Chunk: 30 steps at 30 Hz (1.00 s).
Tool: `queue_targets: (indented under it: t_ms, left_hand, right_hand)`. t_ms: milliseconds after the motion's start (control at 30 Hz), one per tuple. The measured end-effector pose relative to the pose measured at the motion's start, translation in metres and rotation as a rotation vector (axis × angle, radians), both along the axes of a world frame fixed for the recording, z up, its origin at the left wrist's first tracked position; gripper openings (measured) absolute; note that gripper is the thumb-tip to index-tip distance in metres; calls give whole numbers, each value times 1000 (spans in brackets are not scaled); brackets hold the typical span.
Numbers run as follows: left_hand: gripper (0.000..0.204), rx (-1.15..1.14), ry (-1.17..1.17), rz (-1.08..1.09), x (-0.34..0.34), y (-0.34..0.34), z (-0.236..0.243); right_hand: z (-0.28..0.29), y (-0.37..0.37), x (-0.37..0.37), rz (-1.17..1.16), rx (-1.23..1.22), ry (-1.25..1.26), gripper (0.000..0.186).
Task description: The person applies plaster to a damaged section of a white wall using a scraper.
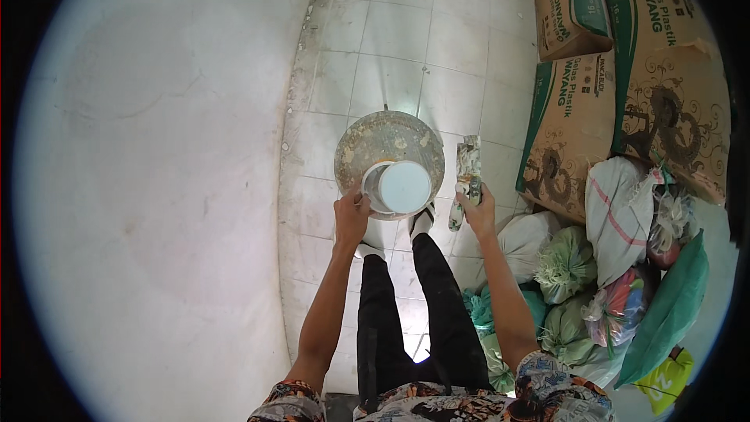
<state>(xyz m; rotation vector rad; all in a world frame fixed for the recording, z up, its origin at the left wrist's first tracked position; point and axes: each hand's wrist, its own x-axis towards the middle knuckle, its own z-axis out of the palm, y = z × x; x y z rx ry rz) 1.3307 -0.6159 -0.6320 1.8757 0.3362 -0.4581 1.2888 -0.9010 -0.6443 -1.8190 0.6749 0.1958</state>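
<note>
A stained grey round surface (388,131) lies in front of me, with a white bucket (370,187) on it; I cannot tell whether the white disc (405,186) within its rim is a lid or contents. My left hand (351,215) is closed on the left rim of the bucket. In my right hand (480,212), fingers wrapped round it, is a long, flat tool (469,155) smeared with white, like a trowel, held just right of the round surface.
A white wall (164,156) rises along my left. On the tiled floor (391,70), printed cardboard cartons (570,148) are piled at the right, with several tied sacks and plastic bags (566,258) nearer me. My legs and feet show below the bucket.
</note>
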Motion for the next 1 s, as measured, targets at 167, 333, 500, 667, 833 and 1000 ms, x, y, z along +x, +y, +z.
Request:
queue_targets:
  t_ms: [167, 333, 500, 667, 833, 1000]
  left_hand:
    - [43, 78, 25, -27, 0, -10, 6]
    - [46, 244, -124, -14, 4, -1, 4]
    - [99, 519, -597, -647, 43, -60, 43]
    - [103, 726, -516, -913, 57, -66, 16]
    - [102, 591, -468, -900, 87, -70, 32]
    - [85, 161, -391, -399, 157, -23, 3]
  right_hand:
    - [1, -13, -14, -14, -31, 52, 28]
    - [7, -5, -14, -55, 47, 31, 29]
    - [8, -14, -11, -35, 12, -25, 27]
    - [11, -9, -4, -11, 27, -110, 25]
    - [18, -24, -1, -23, 25, -93, 25]
    - [26, -24, 4, -36, 82, -6, 29]
